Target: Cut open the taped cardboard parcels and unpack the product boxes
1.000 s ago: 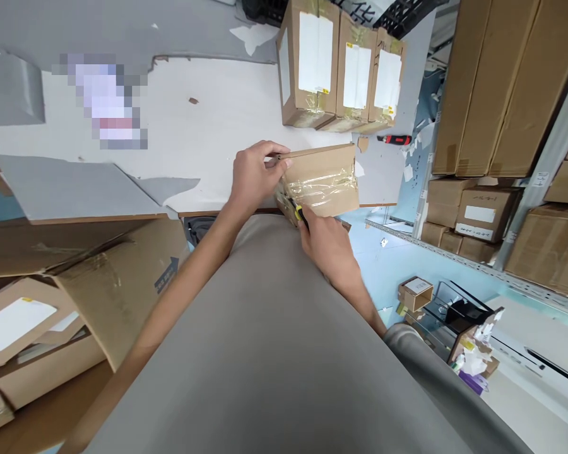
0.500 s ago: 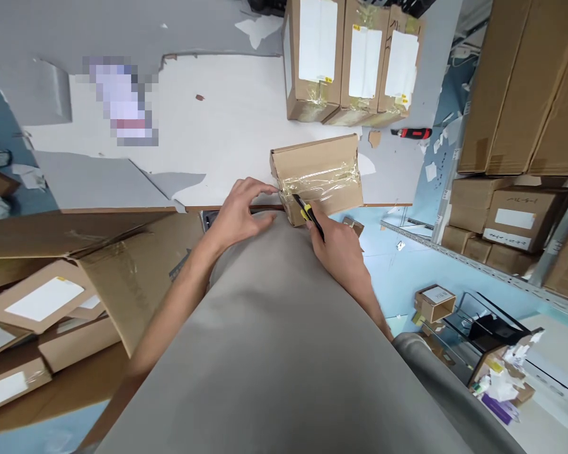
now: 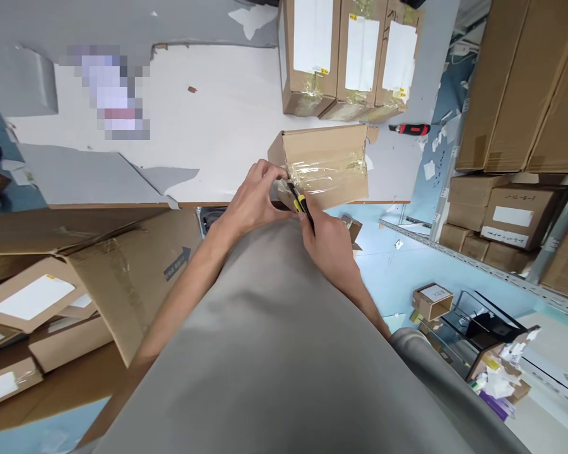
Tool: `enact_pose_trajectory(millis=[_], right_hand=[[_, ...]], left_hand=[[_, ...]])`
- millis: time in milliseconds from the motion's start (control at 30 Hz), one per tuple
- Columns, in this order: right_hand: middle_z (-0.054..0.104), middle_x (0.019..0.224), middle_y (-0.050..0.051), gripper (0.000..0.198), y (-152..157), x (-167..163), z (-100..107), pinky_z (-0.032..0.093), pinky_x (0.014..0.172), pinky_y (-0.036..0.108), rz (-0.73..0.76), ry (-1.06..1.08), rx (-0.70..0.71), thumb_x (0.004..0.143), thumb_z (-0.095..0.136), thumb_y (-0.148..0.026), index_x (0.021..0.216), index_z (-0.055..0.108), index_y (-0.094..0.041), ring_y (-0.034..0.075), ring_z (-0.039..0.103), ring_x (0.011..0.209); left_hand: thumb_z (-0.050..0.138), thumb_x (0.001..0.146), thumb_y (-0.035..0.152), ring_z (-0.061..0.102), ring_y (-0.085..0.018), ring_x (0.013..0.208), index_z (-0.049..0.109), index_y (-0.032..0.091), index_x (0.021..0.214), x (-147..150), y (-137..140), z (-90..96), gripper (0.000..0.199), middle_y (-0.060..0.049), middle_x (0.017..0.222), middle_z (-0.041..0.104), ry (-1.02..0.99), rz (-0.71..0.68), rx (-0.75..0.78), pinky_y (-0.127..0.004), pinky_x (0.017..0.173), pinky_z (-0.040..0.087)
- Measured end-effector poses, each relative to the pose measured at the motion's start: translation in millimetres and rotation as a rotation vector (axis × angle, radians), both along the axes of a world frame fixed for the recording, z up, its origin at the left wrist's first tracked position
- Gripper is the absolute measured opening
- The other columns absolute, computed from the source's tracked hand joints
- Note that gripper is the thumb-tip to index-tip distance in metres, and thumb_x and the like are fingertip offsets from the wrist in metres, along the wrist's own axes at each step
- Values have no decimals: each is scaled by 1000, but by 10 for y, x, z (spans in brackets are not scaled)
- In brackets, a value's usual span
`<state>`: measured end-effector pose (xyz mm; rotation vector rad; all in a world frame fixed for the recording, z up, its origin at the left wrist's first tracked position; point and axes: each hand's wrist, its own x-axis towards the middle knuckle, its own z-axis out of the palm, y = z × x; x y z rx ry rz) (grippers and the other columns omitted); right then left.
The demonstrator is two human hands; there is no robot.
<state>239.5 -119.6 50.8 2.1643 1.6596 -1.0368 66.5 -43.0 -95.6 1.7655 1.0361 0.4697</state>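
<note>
Box [image 3: 326, 148], one: cardboard, clear tape [image 3: 324, 176] across its face, at the table's lower edge in the centre of the frame.

Cutter knife [image 3: 301, 203], one: yellow and black, gripped in my right hand [image 3: 331, 243], blade at the box's left end. Handling, as I judge it: blade shallow, strokes short, the box braced against the table [image 3: 208, 126].

Left hand [image 3: 255, 195], one: at that same end, finger and thumb parted; whether I grip the cardboard I cannot tell. Those fingertips sit very near the blade — better kept off its line.

Labelled boxes [image 3: 310, 94], three: in a row, top centre.

Second knife [image 3: 411, 129], one: red and black, lying right of the box.

Large carton [image 3: 127, 284], one: open, lower left; smaller boxes [image 3: 31, 302] inside, several, overlapping — no sure count.

Tall cartons [image 3: 506, 82], three: upper right.
</note>
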Motion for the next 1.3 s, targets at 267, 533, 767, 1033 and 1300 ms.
enact_pose_trajectory(millis=[267, 533, 767, 1033, 1300], right_hand=[[89, 127, 13, 61, 6, -14, 19, 59, 97, 39, 13, -52, -36, 124, 42, -37, 184, 47, -28, 35, 83, 112], [86, 142, 12, 60, -2, -91, 46, 61, 99, 39, 65, -98, -92, 125, 41, -32, 185, 45, -32, 32, 83, 118], [86, 141, 13, 61, -5, -180, 58, 63, 100, 41, 65, -164, -114, 126, 39, -31, 187, 39, -34, 32, 83, 115], [83, 140, 17, 64, 97, -328, 97, 65, 102, 42, 101, -237, -194, 125, 35, -24, 189, 34, -27, 32, 83, 119], [83, 137, 18, 65, 234, -367, 96, 65, 102, 44, 161, -272, -200, 122, 31, -19, 187, 37, -26, 32, 83, 120]], left_hand=[[106, 69, 44, 58, -41, 153, 64, 31, 136, -90, -93, -90, 79, -14, 160, 53, 16, 19, 16, -55, 120, 62], [105, 72, 44, 60, -44, 154, 61, 29, 141, -122, -117, -165, 83, -15, 165, 48, 22, -15, 58, -58, 116, 67], [106, 73, 47, 66, -42, 148, 60, 30, 144, -125, -134, -213, 87, -16, 170, 46, 19, -20, 73, -59, 115, 68], [106, 74, 54, 63, -45, 154, 55, 30, 147, -73, -170, -294, 92, -19, 174, 43, -7, -15, 93, -60, 114, 69], [107, 73, 55, 68, -45, 149, 54, 32, 146, -50, -158, -326, 93, -18, 174, 45, 30, 15, 98, -57, 100, 73]])
